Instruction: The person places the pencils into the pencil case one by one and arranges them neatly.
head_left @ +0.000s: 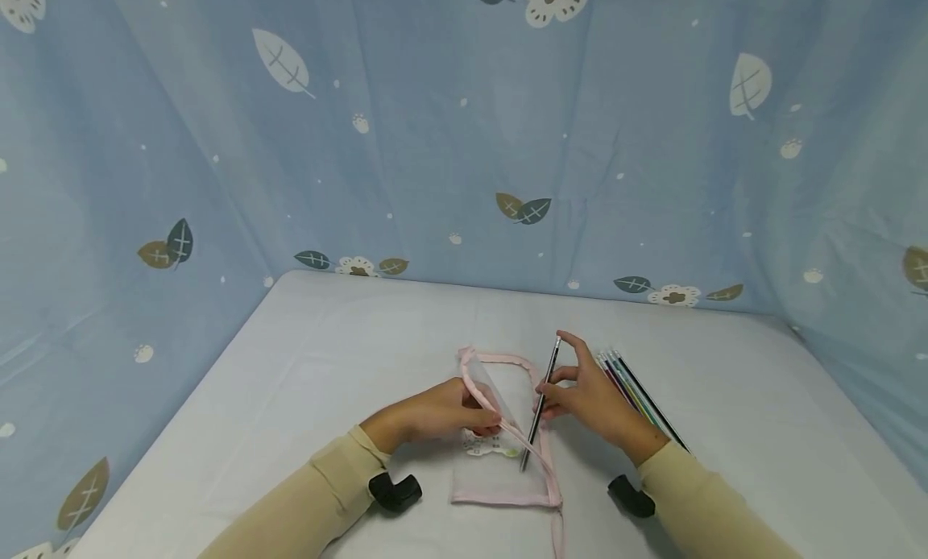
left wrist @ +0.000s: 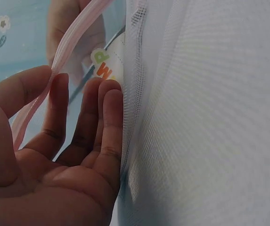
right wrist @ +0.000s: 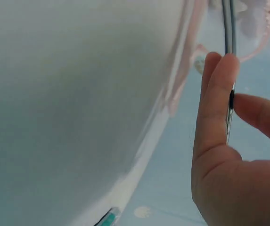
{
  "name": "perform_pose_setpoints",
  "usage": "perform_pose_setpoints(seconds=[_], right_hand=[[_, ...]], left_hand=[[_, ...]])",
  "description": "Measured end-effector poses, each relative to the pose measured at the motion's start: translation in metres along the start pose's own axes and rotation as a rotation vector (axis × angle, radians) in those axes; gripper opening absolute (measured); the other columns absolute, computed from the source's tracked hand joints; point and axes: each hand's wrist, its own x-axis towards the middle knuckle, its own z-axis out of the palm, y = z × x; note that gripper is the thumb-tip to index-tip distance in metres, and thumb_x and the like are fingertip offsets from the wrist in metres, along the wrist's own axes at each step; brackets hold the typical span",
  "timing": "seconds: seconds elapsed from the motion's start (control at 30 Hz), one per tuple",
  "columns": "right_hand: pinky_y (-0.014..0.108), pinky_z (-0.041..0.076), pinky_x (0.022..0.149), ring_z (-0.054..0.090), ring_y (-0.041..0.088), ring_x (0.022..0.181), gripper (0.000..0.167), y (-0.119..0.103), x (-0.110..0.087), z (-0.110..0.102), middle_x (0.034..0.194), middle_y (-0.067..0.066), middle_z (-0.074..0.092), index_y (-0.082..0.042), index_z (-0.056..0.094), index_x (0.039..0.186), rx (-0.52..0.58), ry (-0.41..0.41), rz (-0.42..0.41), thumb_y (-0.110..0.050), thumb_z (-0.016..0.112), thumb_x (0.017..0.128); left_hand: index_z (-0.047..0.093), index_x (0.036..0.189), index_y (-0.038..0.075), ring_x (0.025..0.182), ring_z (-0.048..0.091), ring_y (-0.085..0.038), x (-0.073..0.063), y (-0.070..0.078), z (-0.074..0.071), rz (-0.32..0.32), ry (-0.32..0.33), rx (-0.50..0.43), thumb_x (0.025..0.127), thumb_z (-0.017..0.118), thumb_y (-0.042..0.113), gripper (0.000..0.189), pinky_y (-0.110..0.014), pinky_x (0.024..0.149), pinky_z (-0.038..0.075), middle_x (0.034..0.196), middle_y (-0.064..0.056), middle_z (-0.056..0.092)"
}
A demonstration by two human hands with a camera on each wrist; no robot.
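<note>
A see-through mesh pouch [head_left: 500, 482] with pink trim lies on the white table. My left hand [head_left: 435, 414] pinches the pink edge [left wrist: 76, 35] of its opening between thumb and index finger and lifts that side. The other left fingers reach inside, near a label with coloured letters [left wrist: 104, 63]. In my right hand [head_left: 590, 398] is a slim dark pencil [head_left: 534, 430], pinched around its middle and tilted, with the index fingertip at its upper end. The pencil's lower part runs down past the raised pink edge, over the mesh.
Several pencils [head_left: 641, 398] in different colours lie side by side on the table, right of the pouch and partly behind my right wrist. A blue curtain with leaf and flower prints [head_left: 464, 140] surrounds the white tabletop [head_left: 348, 333]. A pink strap [head_left: 557, 535] hangs toward the front.
</note>
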Motion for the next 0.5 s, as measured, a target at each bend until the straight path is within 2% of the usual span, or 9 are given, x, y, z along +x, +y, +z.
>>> perform_pose_setpoints(seconds=[0.27,0.5], right_hand=[[0.042,0.063,0.074,0.073,0.028,0.071,0.088,0.004,0.01,0.0,0.104,0.022,0.066,-0.015,0.001,0.158,0.069,-0.113,0.038,-0.003,0.062,0.097],[0.041,0.063,0.076,0.073,0.027,0.076,0.087,0.004,0.015,0.004,0.105,0.02,0.066,-0.014,0.002,0.158,0.074,-0.199,0.085,-0.005,0.063,0.097]], left_hand=[[0.068,0.109,-0.006,0.091,0.067,-0.009,-0.001,-0.001,-0.001,0.011,-0.01,-0.015,0.099,0.062,0.015,0.024,-0.025,0.086,0.059,0.102,-0.013,0.073],[0.067,0.108,-0.008,0.09,0.068,-0.01,-0.001,0.0,0.0,0.021,-0.026,-0.045,0.099,0.061,0.013,0.024,-0.027,0.085,0.06,0.1,-0.013,0.073]])
